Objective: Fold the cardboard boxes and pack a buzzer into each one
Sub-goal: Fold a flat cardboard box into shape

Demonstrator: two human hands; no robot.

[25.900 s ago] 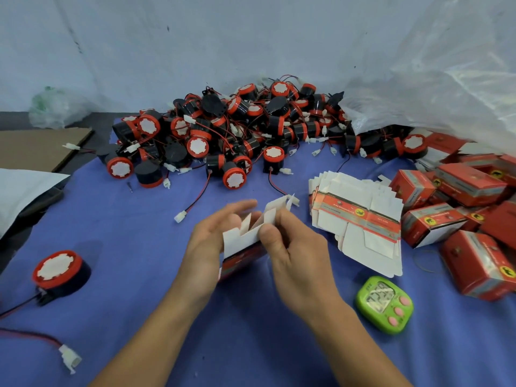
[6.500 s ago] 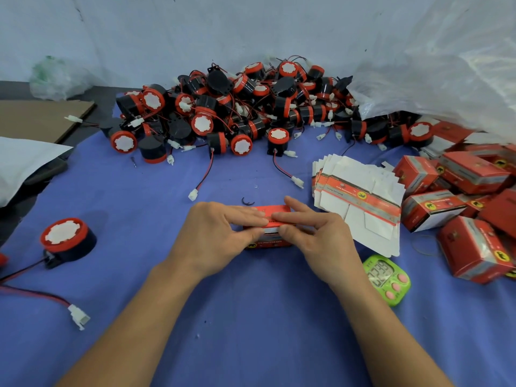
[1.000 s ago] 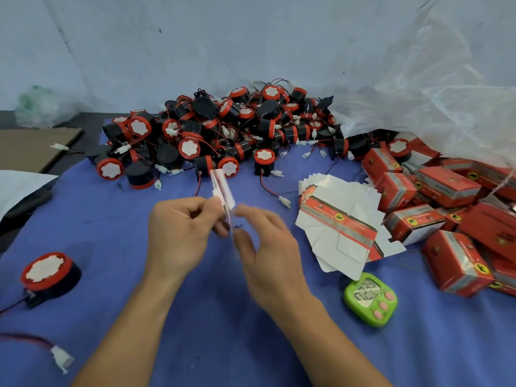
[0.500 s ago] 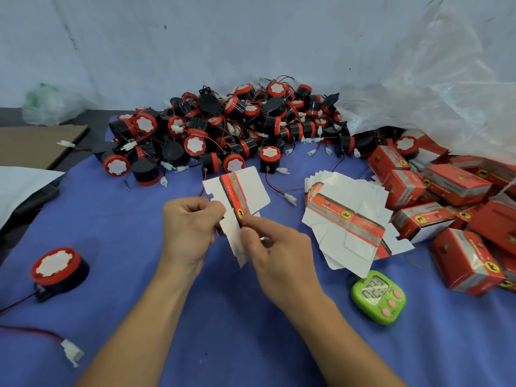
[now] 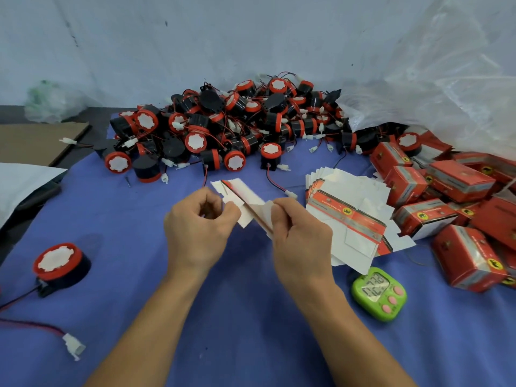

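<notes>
We see a flat box blank (image 5: 243, 201), nearly edge-on, above the blue cloth (image 5: 251, 344), pinched by left hand (image 5: 199, 233) and right hand (image 5: 300, 236), flat stack (image 5: 349, 216) just right, buzzer pile (image 5: 223, 129) behind, folded boxes (image 5: 452, 208) far right.

The flat box (image 5: 245, 203) is blurred and partly covered by fingers; red boxes (image 5: 474, 191) are cut off at the right edge.

1 head-worn view looks forward and down, close over the table (image 5: 251, 344).
</notes>
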